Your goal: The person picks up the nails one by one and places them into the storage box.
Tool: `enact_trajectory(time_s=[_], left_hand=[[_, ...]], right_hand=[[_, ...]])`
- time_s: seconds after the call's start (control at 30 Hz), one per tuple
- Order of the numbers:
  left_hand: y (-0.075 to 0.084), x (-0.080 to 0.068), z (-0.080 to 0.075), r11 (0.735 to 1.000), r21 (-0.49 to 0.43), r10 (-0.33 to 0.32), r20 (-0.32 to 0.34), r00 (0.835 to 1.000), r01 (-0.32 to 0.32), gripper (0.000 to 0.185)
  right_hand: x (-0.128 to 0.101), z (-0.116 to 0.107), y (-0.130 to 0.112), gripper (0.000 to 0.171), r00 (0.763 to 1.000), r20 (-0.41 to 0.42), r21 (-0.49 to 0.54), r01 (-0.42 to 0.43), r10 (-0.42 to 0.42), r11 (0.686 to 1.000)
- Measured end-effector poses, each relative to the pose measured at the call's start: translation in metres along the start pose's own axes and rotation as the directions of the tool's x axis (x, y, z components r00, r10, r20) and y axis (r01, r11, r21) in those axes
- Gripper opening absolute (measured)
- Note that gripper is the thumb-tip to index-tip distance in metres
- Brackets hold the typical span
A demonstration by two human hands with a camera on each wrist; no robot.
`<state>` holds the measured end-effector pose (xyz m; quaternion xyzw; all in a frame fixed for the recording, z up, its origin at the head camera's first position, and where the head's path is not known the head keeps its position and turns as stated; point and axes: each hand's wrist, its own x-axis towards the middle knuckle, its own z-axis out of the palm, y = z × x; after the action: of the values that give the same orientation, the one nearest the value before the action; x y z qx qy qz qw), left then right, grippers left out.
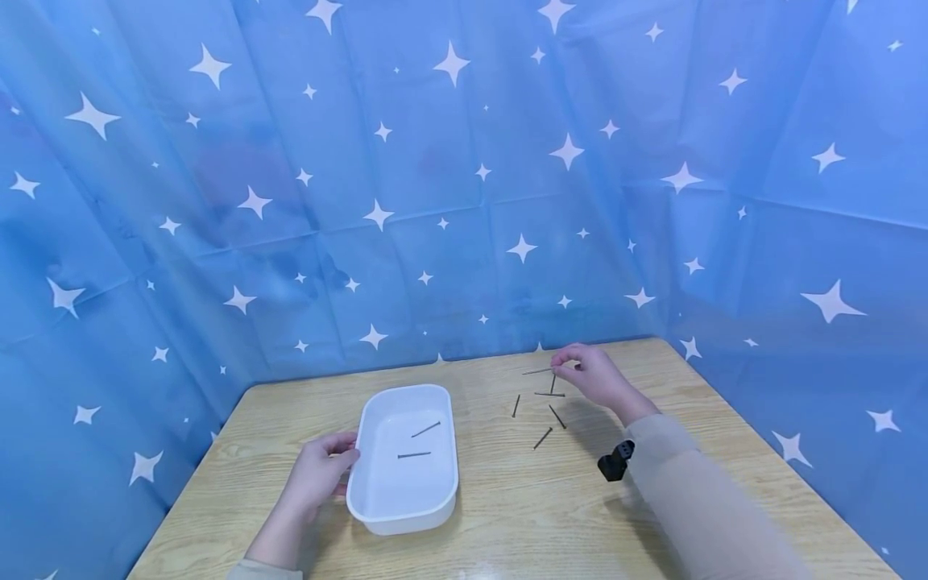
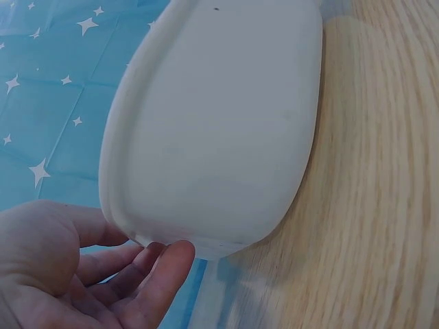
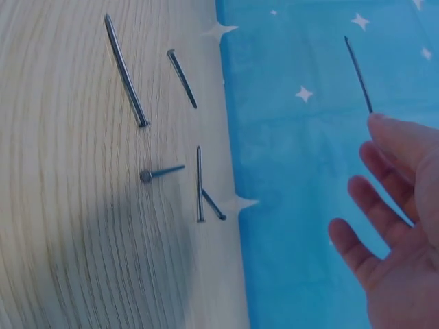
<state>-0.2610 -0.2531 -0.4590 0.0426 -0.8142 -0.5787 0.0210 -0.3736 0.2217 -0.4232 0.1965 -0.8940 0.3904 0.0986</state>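
A white plastic tray sits on the wooden table with two nails lying inside. My left hand rests against the tray's left side, thumb at the rim and fingers relaxed; the left wrist view shows the thumb touching the tray wall. My right hand is raised just over the far part of the table and pinches one thin nail at its end. In the right wrist view this nail sticks up from the fingertips. Several loose nails lie below that hand.
A blue star-patterned cloth hangs close behind the table and on both sides. The loose nails lie scattered near the table's far edge. A small black camera is strapped at my right wrist.
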Motion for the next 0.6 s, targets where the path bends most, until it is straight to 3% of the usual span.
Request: enact_trajectory(time_s=[0.6], left_hand=[[0.000, 0.000, 0.000, 1.000, 0.010, 0.006, 0.000, 1.000, -0.006, 0.036]], right_hand=[[0.007, 0.024, -0.018, 0.010, 0.999, 0.045, 0.040, 0.000, -0.002, 0.999]])
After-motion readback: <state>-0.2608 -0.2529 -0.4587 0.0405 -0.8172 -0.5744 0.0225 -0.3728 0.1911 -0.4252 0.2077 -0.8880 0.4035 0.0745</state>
